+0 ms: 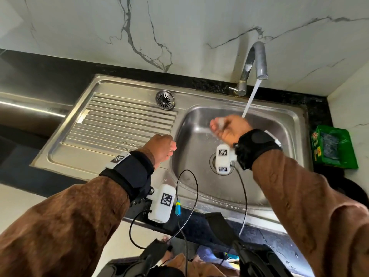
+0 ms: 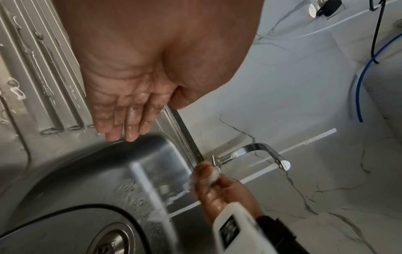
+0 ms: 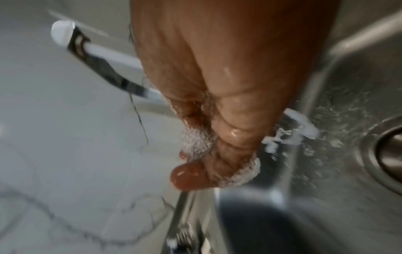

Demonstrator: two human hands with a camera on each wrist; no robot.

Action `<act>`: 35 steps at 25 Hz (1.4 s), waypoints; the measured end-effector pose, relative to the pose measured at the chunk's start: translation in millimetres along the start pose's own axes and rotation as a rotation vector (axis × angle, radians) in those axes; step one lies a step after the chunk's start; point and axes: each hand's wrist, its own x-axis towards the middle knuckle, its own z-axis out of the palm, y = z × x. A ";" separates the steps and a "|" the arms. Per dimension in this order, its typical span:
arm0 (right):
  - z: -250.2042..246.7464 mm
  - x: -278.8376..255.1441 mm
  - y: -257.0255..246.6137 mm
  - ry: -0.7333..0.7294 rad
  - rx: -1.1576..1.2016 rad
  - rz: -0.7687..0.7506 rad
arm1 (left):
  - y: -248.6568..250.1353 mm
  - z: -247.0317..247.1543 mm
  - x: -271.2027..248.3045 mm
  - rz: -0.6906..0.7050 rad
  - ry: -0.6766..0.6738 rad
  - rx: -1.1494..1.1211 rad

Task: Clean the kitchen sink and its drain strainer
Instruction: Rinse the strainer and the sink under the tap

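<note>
The steel sink has its bowl on the right. Water runs from the curved faucet into the bowl. My right hand hovers over the bowl beside the stream, wet, with its fingers curled together and white suds on them; I see nothing else in it. My left hand hangs over the ridge between drainboard and bowl, its wet fingers straight, pointing down and holding nothing. The round drain strainer lies on the sink's back rim. The drain opening is partly hidden by the wrist camera.
The ribbed drainboard fills the sink's left half. A green packet sits on the black counter right of the sink. A marble wall stands close behind the faucet. Black cables hang from both wrists over the front edge.
</note>
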 end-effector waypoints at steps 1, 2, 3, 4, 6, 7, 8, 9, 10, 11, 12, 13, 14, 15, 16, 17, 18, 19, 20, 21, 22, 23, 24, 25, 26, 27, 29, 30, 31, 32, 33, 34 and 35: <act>1.2 -1.0 21.8 -0.015 -0.121 0.048 | -0.1 0.4 0.0 0.016 0.036 0.001; 3.2 -4.4 43.7 -0.044 -0.196 0.120 | 0.3 0.6 -0.8 0.028 0.083 0.008; 4.0 -9.9 62.4 -0.061 -0.285 0.191 | 0.0 0.8 -1.6 0.039 0.127 0.022; 1.0 -13.6 77.5 -0.088 -0.370 0.244 | 0.5 1.1 -2.5 0.048 0.155 0.041; -9.3 -26.4 94.7 -0.148 -0.563 0.349 | 1.7 1.1 -2.7 0.058 0.157 0.044; -16.2 -32.9 97.8 -0.173 -0.649 0.390 | 2.4 1.1 -2.5 0.050 0.137 0.033; -23.8 -39.1 97.0 -0.185 -0.726 0.408 | 3.8 1.6 -3.0 0.036 0.102 0.025; -32.2 -44.7 91.9 -0.165 -0.804 0.402 | 5.2 3.0 -3.8 0.022 0.056 0.022; -40.6 -51.3 83.4 -0.137 -0.881 0.373 | 6.2 4.7 -4.8 0.015 0.019 0.018; -50.2 -56.4 72.2 -0.091 -0.950 0.338 | 7.0 6.6 -5.0 0.017 0.007 0.017; -57.3 -63.5 60.1 -0.061 -0.994 0.310 | 7.9 8.3 -5.0 0.025 0.024 0.025; -63.6 -68.4 46.3 -0.023 -1.020 0.275 | 8.3 9.4 -4.4 0.035 0.040 0.041; -67.9 -71.0 33.0 0.023 -0.993 0.219 | 9.8 11.2 -5.4 0.031 0.021 0.046; -70.7 -68.8 18.9 0.078 -0.917 0.132 | 10.7 12.9 -6.1 0.012 -0.032 0.036; -71.7 -62.3 4.3 0.118 -0.775 0.026 | 11.6 14.1 -6.1 0.000 -0.078 0.026; -69.3 -55.0 -9.6 0.127 -0.589 -0.071 | 11.8 15.1 -5.8 -0.001 -0.091 0.018; -64.2 -46.1 -22.3 0.101 -0.363 -0.143 | 11.4 15.4 -6.0 0.004 -0.082 0.017; -57.4 -37.7 -32.9 0.067 -0.143 -0.191 | 10.5 15.2 -6.1 0.009 -0.076 0.024; -50.2 -28.4 -41.7 0.034 0.044 -0.222 | 9.1 15.4 -6.8 0.013 -0.078 0.033; -43.2 -19.3 -48.1 0.020 0.169 -0.243 | 7.1 14.7 -6.8 0.017 -0.081 0.036; -34.9 -11.9 -51.9 0.017 0.255 -0.246 | 4.8 13.5 -5.9 0.024 -0.077 0.038; -29.0 -6.7 -53.8 0.027 0.309 -0.242 | 2.4 12.0 -5.7 0.029 -0.057 0.044; -23.3 -4.6 -53.9 0.023 0.329 -0.229 | 0.9 10.2 -5.6 0.035 -0.024 0.050; -19.4 -4.0 -52.4 0.013 0.303 -0.206 | -0.1 8.6 -6.3 0.041 0.009 0.056; -15.8 -8.4 -47.6 -0.021 0.258 -0.172 | -0.8 7.8 -6.9 0.047 0.035 0.059; -12.8 -14.3 -38.9 -0.049 0.157 -0.125 | -1.3 7.0 -6.9 0.055 0.061 0.060; -13.4 -25.0 -10.4 -0.089 -0.114 0.021 | -2.0 6.8 -7.2 0.068 0.093 0.046; -14.4 -31.6 8.1 -0.103 -0.235 0.125 | -1.8 7.4 -7.2 0.072 0.096 0.039; -17.4 -36.9 26.6 -0.102 -0.341 0.223 | -1.9 8.5 -7.1 0.076 0.099 0.035; -20.9 -43.7 43.3 -0.105 -0.457 0.299 | -1.3 9.7 -6.4 0.078 0.098 0.038; -27.1 -49.2 56.9 -0.103 -0.581 0.348 | 0.0 11.5 -6.0 0.076 0.088 0.046; -34.0 -55.1 66.0 -0.095 -0.705 0.382 | 1.5 14.1 -5.9 0.070 0.070 0.054; -43.0 -62.0 69.2 -0.072 -0.826 0.369 | 3.2 16.9 -6.1 0.062 0.045 0.062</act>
